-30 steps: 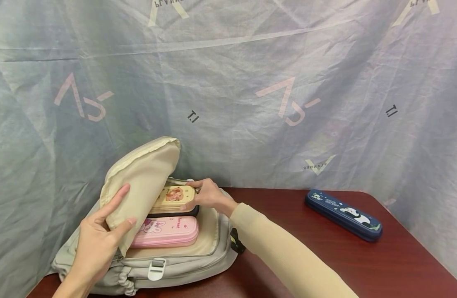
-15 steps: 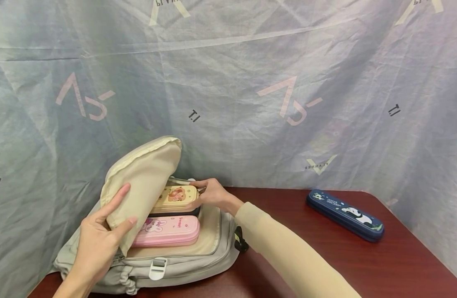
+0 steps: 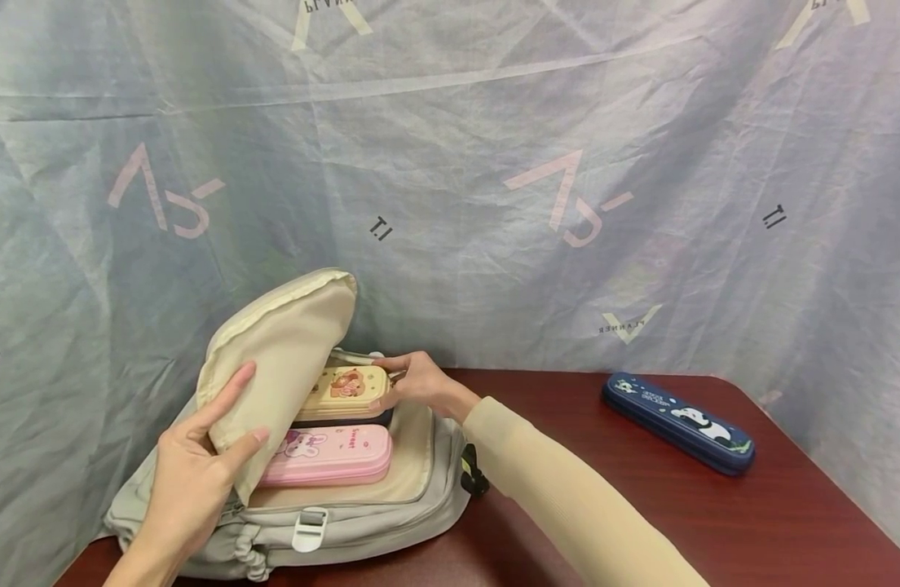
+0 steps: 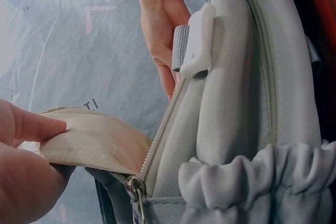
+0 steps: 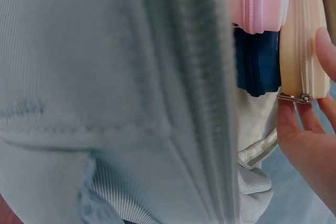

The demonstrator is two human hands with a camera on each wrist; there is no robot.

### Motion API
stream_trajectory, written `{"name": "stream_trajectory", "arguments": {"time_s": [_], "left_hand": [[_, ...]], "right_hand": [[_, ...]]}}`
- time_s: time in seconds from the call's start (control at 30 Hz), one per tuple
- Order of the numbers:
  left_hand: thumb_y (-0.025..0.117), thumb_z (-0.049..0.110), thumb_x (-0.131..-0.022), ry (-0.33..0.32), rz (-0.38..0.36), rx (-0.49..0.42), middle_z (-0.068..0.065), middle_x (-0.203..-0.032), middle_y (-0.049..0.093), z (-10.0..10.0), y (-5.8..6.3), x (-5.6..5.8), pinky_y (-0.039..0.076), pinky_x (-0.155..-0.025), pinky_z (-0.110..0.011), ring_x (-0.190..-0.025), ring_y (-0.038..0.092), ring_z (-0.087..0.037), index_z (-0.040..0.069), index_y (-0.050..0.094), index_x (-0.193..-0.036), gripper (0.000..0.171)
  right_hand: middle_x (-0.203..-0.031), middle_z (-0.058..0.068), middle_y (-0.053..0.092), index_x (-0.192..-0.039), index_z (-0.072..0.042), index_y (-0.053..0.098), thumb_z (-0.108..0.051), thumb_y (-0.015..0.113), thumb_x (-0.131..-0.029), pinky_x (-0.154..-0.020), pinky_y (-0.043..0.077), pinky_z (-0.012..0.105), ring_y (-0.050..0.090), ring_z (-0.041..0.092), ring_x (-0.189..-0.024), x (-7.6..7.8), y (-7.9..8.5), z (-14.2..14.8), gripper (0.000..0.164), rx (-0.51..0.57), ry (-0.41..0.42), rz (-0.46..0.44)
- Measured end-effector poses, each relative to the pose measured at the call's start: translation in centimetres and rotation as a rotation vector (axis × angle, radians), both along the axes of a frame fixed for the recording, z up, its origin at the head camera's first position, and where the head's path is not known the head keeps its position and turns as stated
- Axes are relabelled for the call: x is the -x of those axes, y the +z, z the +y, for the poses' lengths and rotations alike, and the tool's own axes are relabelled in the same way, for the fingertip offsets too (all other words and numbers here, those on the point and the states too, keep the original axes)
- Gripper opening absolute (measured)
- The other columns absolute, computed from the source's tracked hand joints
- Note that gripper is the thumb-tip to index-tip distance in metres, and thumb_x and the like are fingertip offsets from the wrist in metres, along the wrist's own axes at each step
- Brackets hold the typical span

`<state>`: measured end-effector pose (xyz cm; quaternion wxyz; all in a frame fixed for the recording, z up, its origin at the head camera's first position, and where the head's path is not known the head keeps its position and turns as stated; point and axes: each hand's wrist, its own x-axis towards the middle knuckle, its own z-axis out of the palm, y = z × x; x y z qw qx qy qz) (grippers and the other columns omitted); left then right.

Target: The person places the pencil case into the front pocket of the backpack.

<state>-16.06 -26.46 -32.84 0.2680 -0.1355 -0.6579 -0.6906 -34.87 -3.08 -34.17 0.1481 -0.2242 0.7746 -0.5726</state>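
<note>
A grey backpack [image 3: 391,530] lies on the table at the left with its main compartment unzipped. My left hand [image 3: 193,473] grips the edge of its cream-lined flap [image 3: 281,367], holding it raised. Inside, a yellow pencil case [image 3: 350,385] with a cartoon animal rests on a dark blue pencil case [image 5: 265,61]. Beside them, nearer me, is a pink pencil case [image 3: 347,456] with a rabbit on it. My right hand [image 3: 423,385] holds the right end of the yellow case, fingers around its zipper end in the right wrist view. The flap hides the cases' left ends.
A navy pencil case [image 3: 677,424] with a panda lies on the right of the dark red table [image 3: 604,505]. A grey printed cloth [image 3: 450,204] hangs behind the table. A black strap buckle [image 3: 474,473] sticks out at the backpack's right side.
My right hand has shifted slightly right, its thumb sliding back toward the yellow pencil case's end. My left hand and the flap have stayed still.
</note>
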Motion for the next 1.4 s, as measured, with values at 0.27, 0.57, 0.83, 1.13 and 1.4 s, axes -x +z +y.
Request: {"name": "stream_trajectory", "arguments": {"time_s": [0.27, 0.57, 0.83, 1.13, 1.4], "left_hand": [[0.065, -0.027, -0.088, 0.0, -0.005, 0.006, 0.002, -0.162, 0.048, 0.2, 0.2, 0.2, 0.045, -0.103, -0.014, -0.14, 0.047, -0.003, 0.001, 0.051, -0.154, 0.072], [0.065, -0.028, -0.088, -0.002, -0.014, -0.003, 0.002, -0.162, 0.048, 0.1, 0.3, 0.1, 0.045, -0.103, -0.014, -0.142, 0.045, -0.004, 0.001, 0.051, -0.154, 0.073], [0.066, -0.026, -0.088, 0.01, -0.052, 0.002, 0.004, -0.162, 0.047, -0.1, 0.3, 0.1, 0.043, -0.104, -0.01, -0.149, 0.037, -0.01, 0.002, 0.052, -0.154, 0.073], [0.065, -0.028, -0.087, 0.018, -0.035, -0.007, 0.005, -0.159, 0.051, -0.1, 0.4, 0.0, 0.044, -0.103, -0.011, -0.144, 0.042, -0.006, 0.001, 0.052, -0.153, 0.073], [0.064, -0.028, -0.088, -0.007, -0.025, -0.005, 0.002, -0.162, 0.047, 0.1, 0.5, -0.1, 0.044, -0.104, -0.012, -0.145, 0.042, -0.007, 0.001, 0.051, -0.154, 0.074]], "right_hand": [[-0.137, 0.009, 0.068, -0.145, -0.004, 0.063, 0.004, 0.093, -0.073, -0.09, 0.056, 0.027, 0.072, 0.015, -0.094, -0.1, 0.3, 0.3, 0.079, 0.015, -0.018, -0.02], [-0.142, 0.015, 0.063, -0.145, -0.005, 0.064, 0.003, 0.088, -0.079, -0.096, 0.057, 0.037, 0.063, 0.036, -0.123, -0.4, 0.8, 2.0, 0.072, 0.011, -0.017, 0.017], [-0.143, 0.017, 0.063, -0.143, -0.005, 0.065, -0.003, 0.087, -0.085, -0.095, 0.058, 0.04, 0.067, 0.031, -0.117, -1.3, 2.4, 6.3, 0.063, -0.042, -0.051, 0.092], [-0.138, 0.012, 0.067, -0.14, -0.008, 0.069, -0.009, 0.088, -0.086, -0.093, 0.059, 0.043, 0.067, 0.027, -0.113, -2.9, 3.0, 12.4, 0.058, -0.1, -0.095, 0.13], [-0.127, 0.014, 0.072, -0.135, -0.001, 0.07, -0.008, 0.091, -0.082, -0.087, 0.058, 0.035, 0.067, 0.04, -0.111, -4.1, 1.6, 18.1, 0.058, -0.135, -0.135, 0.222]]}}
